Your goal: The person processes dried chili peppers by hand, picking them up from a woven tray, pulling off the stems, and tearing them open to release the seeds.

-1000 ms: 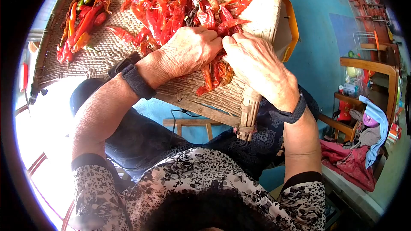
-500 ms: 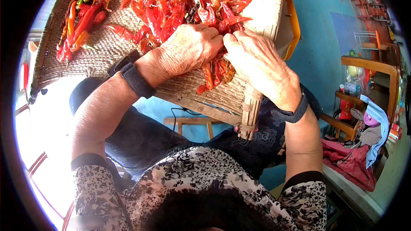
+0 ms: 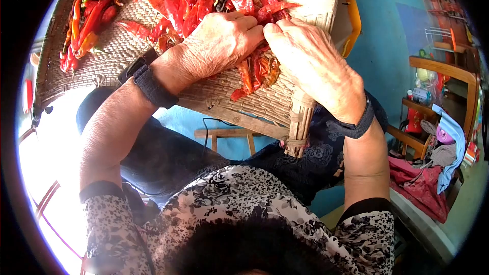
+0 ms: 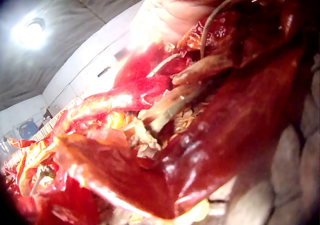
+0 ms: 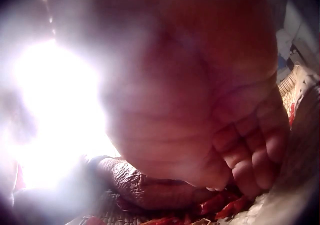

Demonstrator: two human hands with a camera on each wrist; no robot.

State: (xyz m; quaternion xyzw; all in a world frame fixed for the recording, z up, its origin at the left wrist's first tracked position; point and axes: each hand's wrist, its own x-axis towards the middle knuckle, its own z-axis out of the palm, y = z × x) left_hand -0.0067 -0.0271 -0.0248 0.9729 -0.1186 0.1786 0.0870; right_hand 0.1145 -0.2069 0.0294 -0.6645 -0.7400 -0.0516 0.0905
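Dried red chili peppers (image 3: 186, 5) lie heaped on a woven mat (image 3: 204, 93). The left hand (image 3: 221, 46) and right hand (image 3: 318, 66) meet at the heap's near right edge, fingers curled, pinching a red pepper between them that is mostly hidden. Below their fingertips lies a small clump of darker peppers (image 3: 257, 71). In the left wrist view the left hand (image 4: 177, 12) is above peppers, a large glossy one (image 4: 225, 135) close to the camera. The right wrist view shows the right palm (image 5: 190, 109), its bent fingers low over red pieces (image 5: 232, 207).
Yellow, orange and green peppers (image 3: 89, 20) lie at the mat's left. A bundled cane leg (image 3: 297, 130) stands at its near right corner. A yellow-rimmed thing (image 3: 354, 20) is beside the mat. Far right are a wooden chair (image 3: 443, 71) and red cloth (image 3: 420, 188).
The head view has shifted, so mat, peppers and hands appear slightly higher. Both hands stay together at the same part of the heap, with little movement against it.
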